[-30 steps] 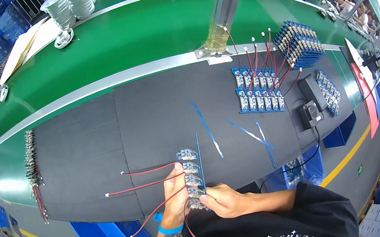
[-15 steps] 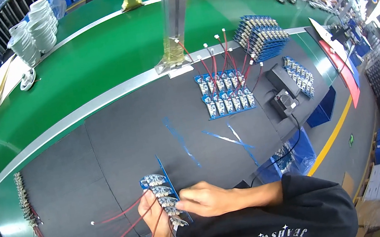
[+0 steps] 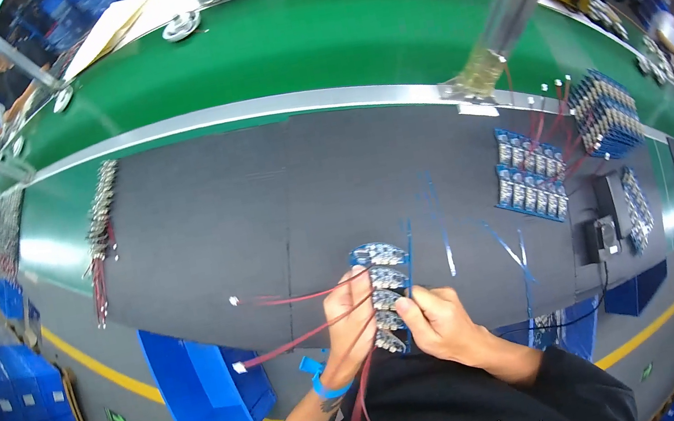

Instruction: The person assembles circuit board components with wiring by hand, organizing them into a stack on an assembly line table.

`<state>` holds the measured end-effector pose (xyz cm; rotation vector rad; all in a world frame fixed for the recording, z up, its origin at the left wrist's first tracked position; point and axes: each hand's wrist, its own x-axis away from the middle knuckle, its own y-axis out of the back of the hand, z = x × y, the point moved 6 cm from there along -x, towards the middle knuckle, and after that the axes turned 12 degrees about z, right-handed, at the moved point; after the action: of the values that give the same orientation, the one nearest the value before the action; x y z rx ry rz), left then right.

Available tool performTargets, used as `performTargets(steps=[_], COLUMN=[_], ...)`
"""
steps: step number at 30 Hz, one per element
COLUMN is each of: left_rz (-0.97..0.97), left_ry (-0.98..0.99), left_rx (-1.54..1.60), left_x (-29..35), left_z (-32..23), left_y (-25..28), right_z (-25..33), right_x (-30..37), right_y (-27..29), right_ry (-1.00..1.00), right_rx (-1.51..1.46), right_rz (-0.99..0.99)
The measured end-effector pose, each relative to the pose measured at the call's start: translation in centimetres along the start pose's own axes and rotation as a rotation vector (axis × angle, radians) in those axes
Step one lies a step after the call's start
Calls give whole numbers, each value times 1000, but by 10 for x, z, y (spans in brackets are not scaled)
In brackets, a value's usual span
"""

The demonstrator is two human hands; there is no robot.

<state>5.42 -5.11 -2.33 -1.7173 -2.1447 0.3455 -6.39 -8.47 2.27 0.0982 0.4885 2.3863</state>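
My left hand (image 3: 349,324), with a blue band at the wrist, is closed on the left ends of a row of small circuit boards (image 3: 382,279) carrying blue and silver parts. Red wires (image 3: 297,342) with white plugs trail from the boards over that hand. A narrow blue edge strip (image 3: 409,252) runs along the row's right side. My right hand (image 3: 445,322) is closed at this strip, its thumb against the boards; its other fingertips are partly hidden.
Thin blue strips (image 3: 446,237) lie on the black mat (image 3: 214,222). Wired board panels (image 3: 530,176) and a board stack (image 3: 606,112) are at right, near a black device (image 3: 604,237). Finished-looking boards (image 3: 101,214) line the left end. Beyond runs a green belt (image 3: 266,53); a blue bin (image 3: 206,384) is below.
The view has swung left, so the mat's things appear farther right. My right hand has come closer against the boards and strip; my left hand keeps hold of the boards.
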Motion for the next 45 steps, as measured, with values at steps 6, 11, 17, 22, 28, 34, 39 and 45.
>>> performTargets(steps=[6, 11, 17, 22, 28, 34, 39, 45], left_rz=[44, 112, 23, 20, 92, 10, -10, -28], left_ry=[209, 351, 283, 177, 175, 198, 196, 303], left_rx=[179, 316, 275, 162, 13, 55, 97, 126], left_x=[3, 8, 7, 5, -2, 2, 0, 6], left_z=[8, 13, 18, 13, 0, 4, 4, 16], left_y=[-7, -16, -9, -4, -8, -6, -11, -3], right_z=[-8, -8, -10, -8, -5, -6, -9, -6], right_x=[4, 12, 8, 5, 5, 10, 15, 16], right_y=[-5, -11, -3, 3, 4, 2, -4, -11], right_ry=[59, 53, 24, 54, 236, 96, 85, 135], right_rx=[-146, -217, -89, -188, -115, -134, -257, -256], right_rz=[-7, -41, -32, 87, 199, 281, 249, 259])
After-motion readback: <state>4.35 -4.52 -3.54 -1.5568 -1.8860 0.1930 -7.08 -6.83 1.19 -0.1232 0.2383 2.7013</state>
